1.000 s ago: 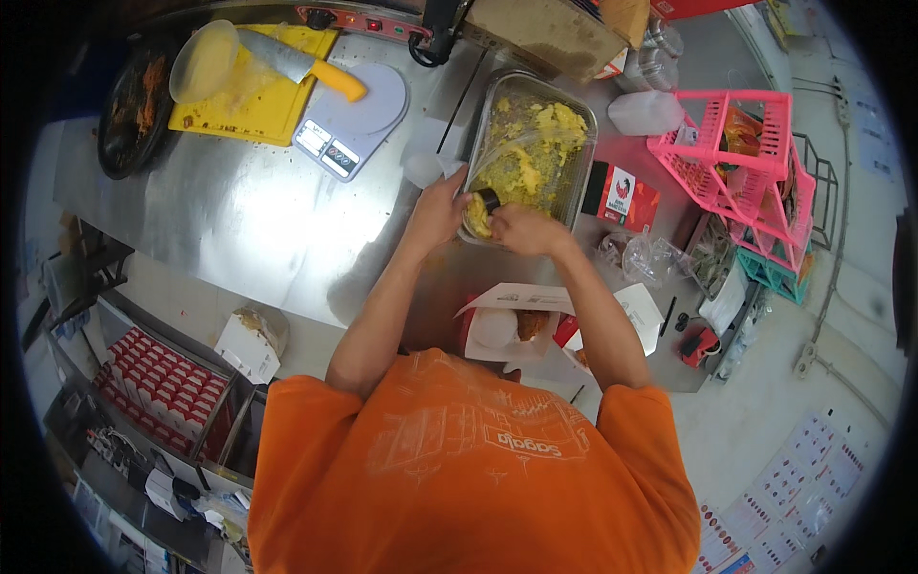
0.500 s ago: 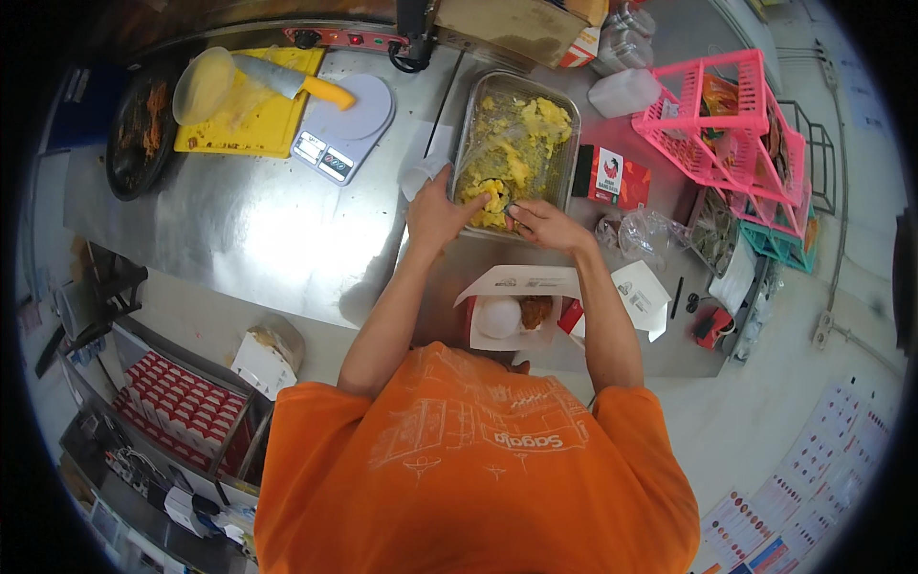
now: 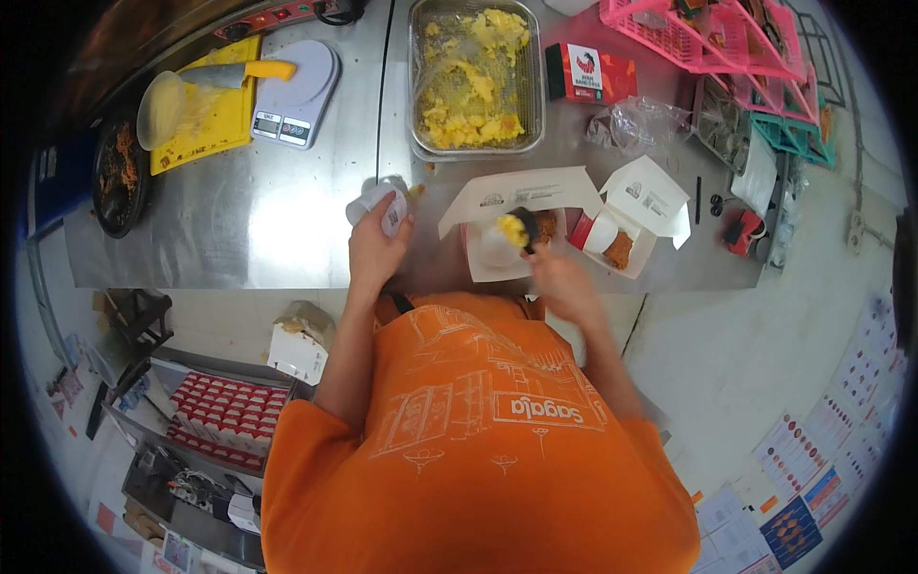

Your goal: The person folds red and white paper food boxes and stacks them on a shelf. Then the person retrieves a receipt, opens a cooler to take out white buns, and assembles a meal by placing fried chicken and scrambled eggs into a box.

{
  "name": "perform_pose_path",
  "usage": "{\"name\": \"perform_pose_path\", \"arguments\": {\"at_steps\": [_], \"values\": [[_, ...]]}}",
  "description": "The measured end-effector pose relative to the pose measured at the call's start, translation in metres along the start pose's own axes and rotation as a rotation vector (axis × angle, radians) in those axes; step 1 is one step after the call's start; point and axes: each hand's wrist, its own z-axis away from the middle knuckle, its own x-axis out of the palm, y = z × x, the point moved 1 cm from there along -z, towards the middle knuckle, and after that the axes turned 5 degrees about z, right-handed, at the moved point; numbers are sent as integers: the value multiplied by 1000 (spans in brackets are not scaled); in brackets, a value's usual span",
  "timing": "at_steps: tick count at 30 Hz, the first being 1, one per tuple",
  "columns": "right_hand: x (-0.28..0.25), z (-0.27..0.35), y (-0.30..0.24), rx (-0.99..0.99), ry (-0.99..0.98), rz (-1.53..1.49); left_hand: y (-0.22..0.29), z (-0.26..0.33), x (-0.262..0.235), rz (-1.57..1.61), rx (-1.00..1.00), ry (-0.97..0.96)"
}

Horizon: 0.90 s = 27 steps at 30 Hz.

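My right hand [image 3: 566,282] grips a black spoon [image 3: 525,224] bearing a clump of yellow scrambled egg [image 3: 512,231]. The spoon hovers above an open white-and-red food box [image 3: 483,271] that has a white mound, apparently rice, and brown fried chicken [image 3: 546,225] inside. Wrapped in my left hand [image 3: 379,247] is a white cup-like container [image 3: 390,212] with a printed patch, tilted over the steel counter. A bit of yellow food shows beside its rim. Beyond both hands lies a rectangular metal tray [image 3: 417,105] of scrambled egg.
A second open box [image 3: 658,196] with chicken stands to the right. A red-and-black carton [image 3: 590,74], a crumpled plastic bag [image 3: 639,127] and pink baskets [image 3: 712,48] lie beyond. At left are a kitchen scale [image 3: 306,72], a knife [image 3: 215,75] on a yellow board [image 3: 196,143] and a dark bowl [image 3: 120,182].
Both hands have left the egg tray and come nearer to me. My right hand has brought a spoonful of egg over the box; my left has lifted the white container. The view has shifted too.
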Motion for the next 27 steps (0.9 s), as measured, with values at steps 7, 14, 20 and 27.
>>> {"name": "perform_pose_path", "arguments": {"at_steps": [7,14,20,27], "values": [[67,8,-39,259,263,80,-2,10,-4,76,0,70],[-6,-3,-28,183,517,-412,-2,1,-15,31,-23,-19],[-13,-5,-29,139,417,-313,-37,37,42,-574,285,-399],[31,27,-35,171,243,-423,-69,42,74,-653,609,-250]]}}
